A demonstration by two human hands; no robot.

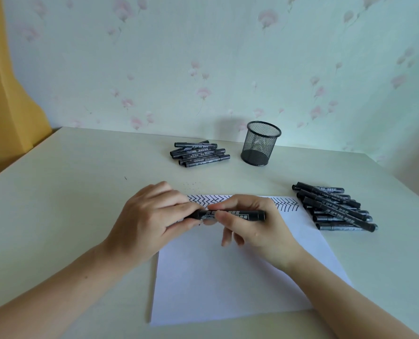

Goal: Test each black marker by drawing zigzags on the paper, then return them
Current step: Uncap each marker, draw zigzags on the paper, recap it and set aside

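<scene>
A black marker (251, 214) lies level above the white paper (228, 277), held by both hands. My left hand (152, 218) pinches its left end, which is hidden under the fingers. My right hand (255, 231) grips the barrel at the middle, so the right end sticks out past the thumb. Rows of black zigzags (285, 205) run along the paper's far edge. A pile of several black markers (335, 209) lies right of the paper. A second pile of several markers (200, 152) lies at the back centre.
A black mesh pen cup (261, 144) stands at the back, right of the far pile, with nothing visible inside. The pale table (69, 192) meets a flowered wall behind. A yellow curtain (5, 81) hangs at the left.
</scene>
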